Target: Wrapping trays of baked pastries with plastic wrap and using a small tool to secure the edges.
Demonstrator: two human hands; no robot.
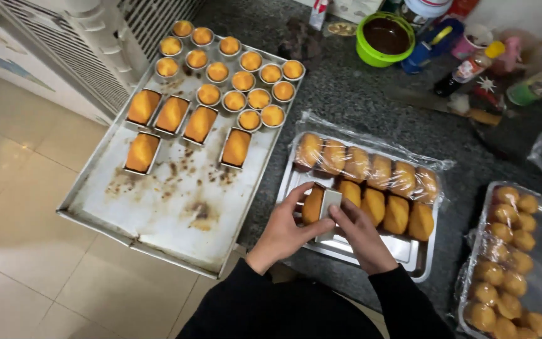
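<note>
left hand (281, 233) and right hand (360, 233) meet over steel tray (416, 256) on dark bench (359, 100). both grips pinch small rectangular tin (329, 202); loaf cake (312, 204) against tin, under left fingers. just beyond grip, rows of unmoulded cakes (371, 188) on plastic wrap. well left of grip, large baking sheet (158, 207) with cakes in round and oblong tins. right of grip, wrapped tray of round cakes (509, 263).
</note>
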